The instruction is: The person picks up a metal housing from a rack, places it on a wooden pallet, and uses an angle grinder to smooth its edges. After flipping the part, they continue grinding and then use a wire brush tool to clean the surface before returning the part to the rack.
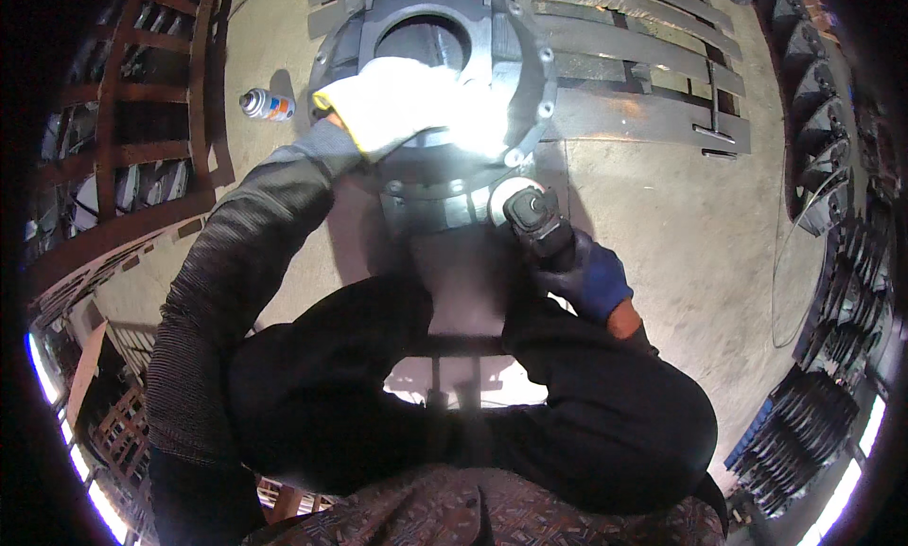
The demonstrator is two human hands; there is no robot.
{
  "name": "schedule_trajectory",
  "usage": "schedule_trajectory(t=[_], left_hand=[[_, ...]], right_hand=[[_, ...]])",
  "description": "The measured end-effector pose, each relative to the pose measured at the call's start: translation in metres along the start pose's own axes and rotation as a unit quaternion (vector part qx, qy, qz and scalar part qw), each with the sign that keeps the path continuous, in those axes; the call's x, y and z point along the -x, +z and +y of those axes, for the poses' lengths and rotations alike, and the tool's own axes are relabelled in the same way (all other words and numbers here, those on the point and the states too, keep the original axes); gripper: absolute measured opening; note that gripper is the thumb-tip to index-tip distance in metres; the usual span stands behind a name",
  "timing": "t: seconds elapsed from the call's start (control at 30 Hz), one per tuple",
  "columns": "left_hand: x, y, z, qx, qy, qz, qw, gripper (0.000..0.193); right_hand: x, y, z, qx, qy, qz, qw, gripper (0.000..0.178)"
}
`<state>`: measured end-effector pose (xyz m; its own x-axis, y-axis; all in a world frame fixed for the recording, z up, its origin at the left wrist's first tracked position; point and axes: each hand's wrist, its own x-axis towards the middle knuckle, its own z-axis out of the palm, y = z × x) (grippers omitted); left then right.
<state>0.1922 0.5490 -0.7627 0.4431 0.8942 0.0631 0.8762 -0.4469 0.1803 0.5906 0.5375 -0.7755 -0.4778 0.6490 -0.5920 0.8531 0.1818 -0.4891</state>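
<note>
A large grey metal casting (378,30) with a round opening and a bolt-holed flange stands in front of me. My left hand (397,101), in a white glove with a yellow cuff edge, lies over the casting below its opening. Strong glare washes out those fingers, so their pose cannot be made out. My right hand (572,272), in a dark blue glove with an orange cuff, is closed around a black hand-held power tool (535,213). A pale round edge, perhaps a disc, shows at the tool's left side, close to the casting's lower flange.
A spray can (268,105) lies on the concrete floor to the left. Beyond it stands a rusty brown metal rack (109,92). Grey slats (624,68) lie at the far right, and stacked dark metal parts (818,130) line the right side. My knees flank the casting's near end.
</note>
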Motion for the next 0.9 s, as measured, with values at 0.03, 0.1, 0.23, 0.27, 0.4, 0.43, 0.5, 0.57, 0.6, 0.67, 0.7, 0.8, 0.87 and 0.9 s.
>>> schedule_trajectory(t=[0.03, 0.1, 0.23, 0.27, 0.4, 0.43, 0.5, 0.57, 0.6, 0.67, 0.7, 0.8, 0.87, 0.9], left_hand=[[0.001, -0.005, -0.006, 0.005, 0.026, -0.032, 0.999, 0.035], [0.0, -0.005, -0.01, -0.002, -0.001, -0.051, 0.999, 0.035], [-0.002, 0.02, -0.001, -0.061, -0.004, 0.023, 0.998, 0.039], [-0.003, 0.027, 0.004, -0.027, -0.068, -0.024, 0.997, 0.04], [-0.006, 0.033, 0.01, 0.05, -0.103, -0.004, 0.993, 0.037], [-0.005, 0.029, 0.009, 0.051, -0.106, 0.002, 0.993, 0.036], [-0.001, 0.019, 0.004, -0.003, -0.074, -0.025, 0.997, 0.037], [0.006, 0.011, -0.002, -0.008, 0.001, -0.051, 0.999, 0.042], [0.011, 0.01, -0.004, 0.008, -0.03, -0.055, 0.998, 0.042], [0.018, 0.012, -0.009, 0.037, -0.079, -0.037, 0.996, 0.044], [0.019, 0.015, -0.011, 0.023, -0.084, -0.026, 0.996, 0.044], [0.019, 0.026, -0.013, -0.034, -0.062, 0.007, 0.997, 0.045], [0.014, 0.028, -0.01, -0.033, -0.004, 0.068, 0.997, 0.042], [0.011, 0.027, -0.007, -0.043, -0.004, 0.041, 0.998, 0.041]], right_hand=[[0.003, 0.0, 0.003, -0.01, 0.0, 0.002, 1.0, 0.073], [0.006, 0.002, 0.008, -0.007, 0.002, 0.013, 1.0, 0.072], [0.007, 0.005, 0.014, -0.049, 0.007, 0.01, 0.999, 0.072], [0.007, 0.004, 0.014, -0.052, -0.004, 0.018, 0.998, 0.073], [0.008, 0.001, 0.012, -0.041, -0.016, 0.04, 0.998, 0.074], [0.008, 0.0, 0.01, -0.053, -0.032, 0.046, 0.997, 0.074], [0.007, -0.001, 0.008, -0.026, 0.009, 0.011, 1.0, 0.081], [0.006, -0.001, 0.007, -0.015, 0.016, -0.014, 1.0, 0.087], [0.005, -0.001, 0.007, -0.015, 0.007, -0.018, 1.0, 0.088], [0.002, 0.001, 0.006, -0.016, -0.008, -0.027, 0.999, 0.09], [0.0, 0.002, 0.005, -0.016, -0.012, -0.031, 0.999, 0.09], [-0.005, 0.006, 0.001, 0.006, -0.035, -0.042, 0.998, 0.091], [-0.009, 0.009, -0.003, 0.022, -0.05, -0.045, 0.998, 0.092], [-0.011, 0.01, -0.005, 0.027, -0.054, -0.046, 0.997, 0.092]])
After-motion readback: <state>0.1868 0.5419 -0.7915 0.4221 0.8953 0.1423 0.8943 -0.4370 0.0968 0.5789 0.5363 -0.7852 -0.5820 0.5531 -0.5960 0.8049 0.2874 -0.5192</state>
